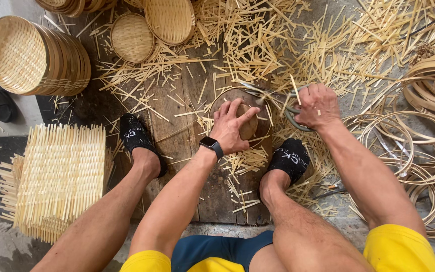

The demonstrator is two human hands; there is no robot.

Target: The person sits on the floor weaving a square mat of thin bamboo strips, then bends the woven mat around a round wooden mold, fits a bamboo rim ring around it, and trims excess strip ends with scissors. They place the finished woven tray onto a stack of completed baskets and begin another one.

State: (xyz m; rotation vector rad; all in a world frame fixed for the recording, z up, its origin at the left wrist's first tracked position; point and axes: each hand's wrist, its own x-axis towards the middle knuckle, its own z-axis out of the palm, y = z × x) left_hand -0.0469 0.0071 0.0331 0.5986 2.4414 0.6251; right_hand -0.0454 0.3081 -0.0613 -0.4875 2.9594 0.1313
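Setting: a seated person works over a dark wooden board (177, 116) on the floor, feet in black slippers planted left and right of the work; bamboo offcuts (258, 45) litter the far side of the board and the ground beyond.
Left hand: the left hand (231, 128) presses down on a round block (250, 126) at the middle of the board, fingers spread over its top, a dark watch at the wrist; a thin bamboo hoop (217, 98) curves around the block on the left and far sides.
Right hand: the right hand (318, 105) is clenched on the green handles of shears (273, 98), whose blades reach left toward the far edge of the block; whether the blades touch a strip cannot be told.
Step in hand: by the look of it, trimming; the piece is pinned on the block while the shears close in at its rim.
Next move: it likely calls for a firm hold with the pressing hand, fingertips kept clear of the blades, and a clean squeeze at the rim.
Left of scene: a stack of woven mats (59, 176) near; stacked round baskets (31, 55) far.
Right of scene: loose bamboo rings (429, 146) in a heap.
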